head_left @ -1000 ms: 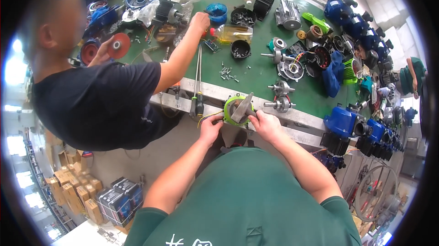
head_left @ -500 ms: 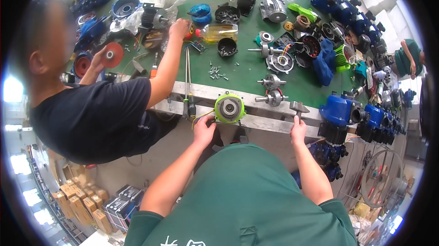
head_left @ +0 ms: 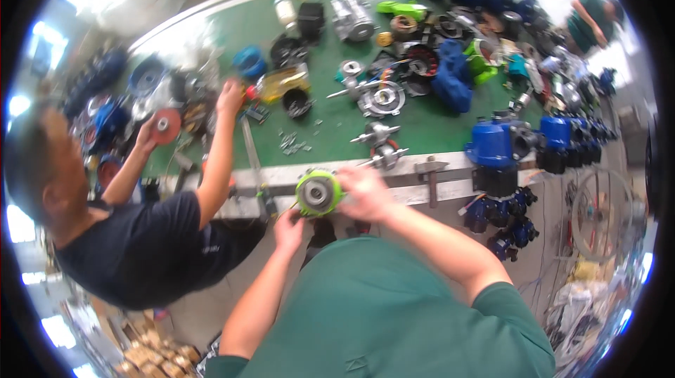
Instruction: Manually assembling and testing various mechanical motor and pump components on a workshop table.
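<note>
My left hand [head_left: 288, 230] grips the lower left rim of a round lime-green motor housing [head_left: 302, 199] at the front edge of the bench. A grey ring and a dark hub show in the middle of its face. My right hand [head_left: 364, 194] is at the housing's right side, smeared by motion, so its exact finger hold is unclear. On the bench edge to the right lies a hammer [head_left: 432, 175], head away from me and handle toward me, with no hand on it. Shafts with bearings [head_left: 381, 144] lie just beyond the housing.
A co-worker [head_left: 140, 244] on the left holds a reddish disc [head_left: 165, 126] and reaches over the bench. Loose screws [head_left: 292, 142], a black cup [head_left: 297, 102] and a yellow-liquid bottle [head_left: 281, 82] stand mid-bench. Blue motors [head_left: 492, 146] line the right side.
My right hand has put the hammer down on the bench edge and moved left to the green housing. My left hand stays on the housing. The view has shifted to the right.
</note>
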A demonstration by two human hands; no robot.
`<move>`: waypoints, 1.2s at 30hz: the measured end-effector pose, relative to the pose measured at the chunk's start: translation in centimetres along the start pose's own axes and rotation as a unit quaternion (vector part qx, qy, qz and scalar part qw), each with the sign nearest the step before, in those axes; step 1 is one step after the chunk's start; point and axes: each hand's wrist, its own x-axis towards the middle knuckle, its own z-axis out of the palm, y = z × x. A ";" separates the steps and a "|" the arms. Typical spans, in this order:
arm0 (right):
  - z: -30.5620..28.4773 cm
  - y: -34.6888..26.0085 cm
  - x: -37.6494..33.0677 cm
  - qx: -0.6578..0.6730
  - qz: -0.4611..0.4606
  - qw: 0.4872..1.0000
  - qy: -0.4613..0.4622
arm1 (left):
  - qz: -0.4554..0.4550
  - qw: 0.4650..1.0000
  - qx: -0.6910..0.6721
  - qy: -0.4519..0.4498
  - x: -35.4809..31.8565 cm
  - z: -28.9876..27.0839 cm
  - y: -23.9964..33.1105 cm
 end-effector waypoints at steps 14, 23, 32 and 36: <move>5.0 0.0 4.1 -0.113 -0.023 0.985 -0.127 | -0.020 0.998 -0.020 -0.055 1.0 -1.3 3.0; 6.6 0.1 3.3 -0.017 -0.114 0.993 0.026 | 0.034 0.986 -0.142 -0.077 0.1 -1.3 2.1; -5.7 4.1 0.6 0.056 0.122 0.948 0.288 | 0.085 0.989 0.037 -0.118 2.5 -2.2 1.4; -11.1 10.9 -1.2 -0.113 0.321 0.913 0.226 | 0.071 0.989 -0.037 -0.121 2.8 -2.8 -0.5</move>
